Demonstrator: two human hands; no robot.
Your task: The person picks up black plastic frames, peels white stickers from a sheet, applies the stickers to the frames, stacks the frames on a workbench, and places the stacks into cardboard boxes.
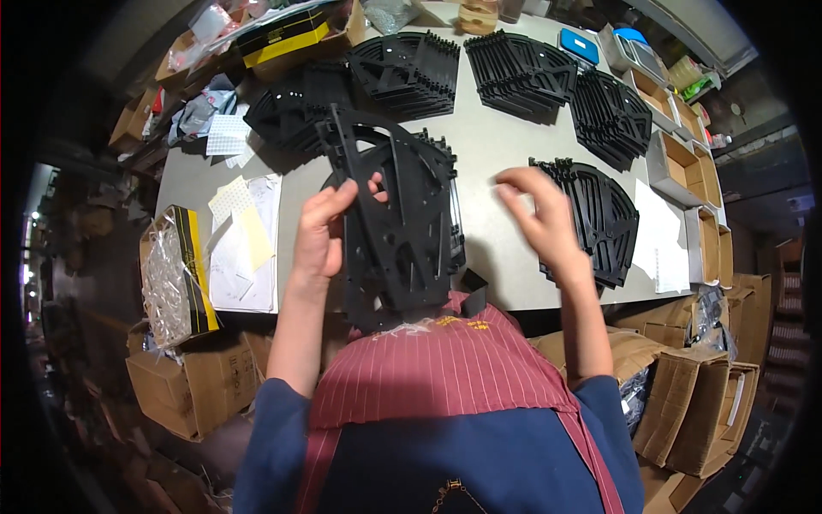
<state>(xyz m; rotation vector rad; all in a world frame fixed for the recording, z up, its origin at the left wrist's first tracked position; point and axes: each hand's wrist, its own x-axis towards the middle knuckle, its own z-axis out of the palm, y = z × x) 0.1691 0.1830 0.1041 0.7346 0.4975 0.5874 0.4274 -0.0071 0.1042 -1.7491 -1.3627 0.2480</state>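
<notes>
My left hand (pixel 320 224) grips a black plastic fan-shaped frame (pixel 401 227) by its left edge. The thumb lies in front, and some fingertips show through a gap in the frame. This frame is tilted up in front of my apron, with more black parts partly hidden behind it. My right hand (pixel 548 221) is off to the right over the table, holding nothing. Its fingers are apart and a little blurred. Just beside it lies a stack of similar black frames (pixel 599 218).
More stacks of black frames (pixel 411 73) line the back of the grey table (pixel 479 283). Small open cardboard trays (pixel 681 167) run along the right edge. Papers (pixel 244 257) and a yellow-black box of clear plastic bags (pixel 175 270) stand left. Cartons (pixel 201 385) flank me below.
</notes>
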